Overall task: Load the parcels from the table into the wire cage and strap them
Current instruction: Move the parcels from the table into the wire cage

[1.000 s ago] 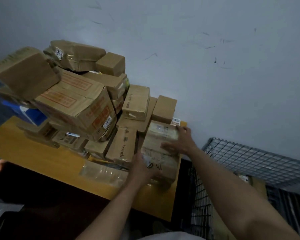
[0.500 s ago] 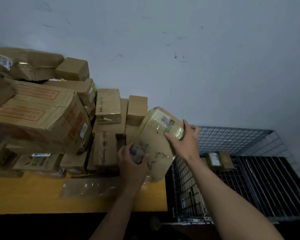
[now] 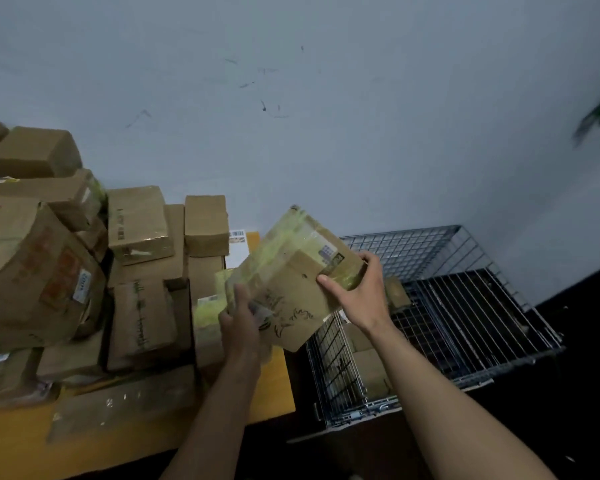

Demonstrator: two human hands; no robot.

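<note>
**Transfer of one parcel, head view.** At the centre of the frame you carry a taped parcel (image 3: 291, 271). It is tilted, its labelled corner raised toward the upper right, and it hangs above the place where the right edge of the worktop (image 3: 278, 386) meets the left wall of the wire cage (image 3: 413, 244). Your left hand (image 3: 239, 317) grips the lower left edge, fingers curled round the side. Your right hand (image 3: 361, 292) grips the upper right edge, thumb on the top face and fingers wrapped behind. Neither hand is free. The stacked parcels (image 3: 142, 233) fill the left of the frame. The cage stands open-topped at the lower right, with a few loaded parcels (image 3: 368, 372) on its floor by the left wall.

To do this step well:
- **Clear the rim.** Carry the parcel fully past the cage's top rim before you lower it; a corner caught on the wire would likely twist it from your grip.
- **Hold by the edges.** The glossy tape looks slippery, so hold by opposite edges, as here, not by the faces.
- **Set it flat.** Level it on the way down and set it tight against the parcels inside, so the strap can later bear on an even load.
- **Release late.** Let go only once something beneath takes the weight.

Strapping is not yet due: much of the stack is on the worktop.
</note>
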